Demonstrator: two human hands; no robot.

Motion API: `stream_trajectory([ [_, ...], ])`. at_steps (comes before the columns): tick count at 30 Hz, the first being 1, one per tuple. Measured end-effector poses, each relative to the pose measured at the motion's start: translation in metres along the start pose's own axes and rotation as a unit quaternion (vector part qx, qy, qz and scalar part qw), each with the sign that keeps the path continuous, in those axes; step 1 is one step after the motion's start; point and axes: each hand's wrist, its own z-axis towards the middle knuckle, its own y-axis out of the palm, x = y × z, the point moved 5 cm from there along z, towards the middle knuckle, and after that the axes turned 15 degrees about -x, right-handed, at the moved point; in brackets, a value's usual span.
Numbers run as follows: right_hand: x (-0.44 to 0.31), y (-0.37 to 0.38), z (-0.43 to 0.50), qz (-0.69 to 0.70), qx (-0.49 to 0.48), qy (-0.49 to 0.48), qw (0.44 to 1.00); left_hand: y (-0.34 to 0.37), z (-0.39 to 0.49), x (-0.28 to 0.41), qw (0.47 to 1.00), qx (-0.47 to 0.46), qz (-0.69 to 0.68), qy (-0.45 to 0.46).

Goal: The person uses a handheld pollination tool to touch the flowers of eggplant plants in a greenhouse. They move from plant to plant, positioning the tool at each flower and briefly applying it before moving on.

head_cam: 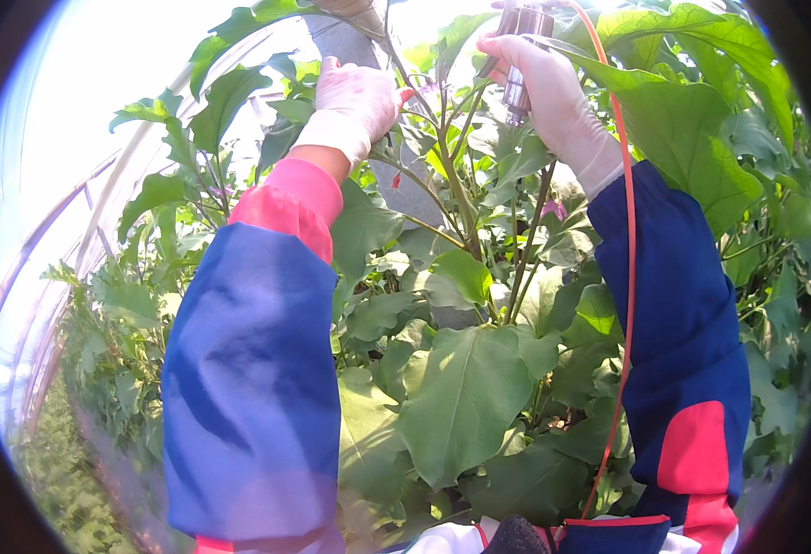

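Note:
Both my hands wear thin white gloves and are raised among tall eggplant plants. My left hand (357,104) is at the upper left of centre, its fingers curled by a leafy shoot; what lies between the fingertips is hidden. At the upper right my right hand (540,83) grips a shiny metal hand sprayer (516,93) with an orange hose (628,228) that runs down past my right sleeve. Between the hands rises a branching eggplant stem (450,166). A small red thing (396,181) hangs below my left hand, and a purple flower (554,208) shows below my right.
A grey post (398,180) stands behind the stem. Broad eggplant leaves (468,401) fill the lower middle, and a large leaf (682,131) reaches over my right forearm. Curved greenhouse frame pipes (38,235) and plastic film run along the left.

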Motion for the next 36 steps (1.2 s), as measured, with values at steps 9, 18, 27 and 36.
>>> stream_trajectory([
  [9,0.003,0.005,0.001,-0.058,-0.021,-0.056,0.997,-0.010,0.020,0.028,0.988,0.128,-0.064,0.050],
  [18,-0.018,0.022,-0.017,-0.020,-0.044,-0.056,0.997,-0.007,0.023,0.030,0.987,0.153,-0.017,0.042],
  [27,-0.019,0.036,-0.024,-0.097,-0.106,-0.015,0.989,0.011,0.026,0.026,0.990,0.121,-0.049,0.047],
  [36,-0.015,0.043,-0.030,-0.204,-0.156,0.013,0.966,0.015,0.014,0.012,0.976,0.134,-0.158,0.072],
])
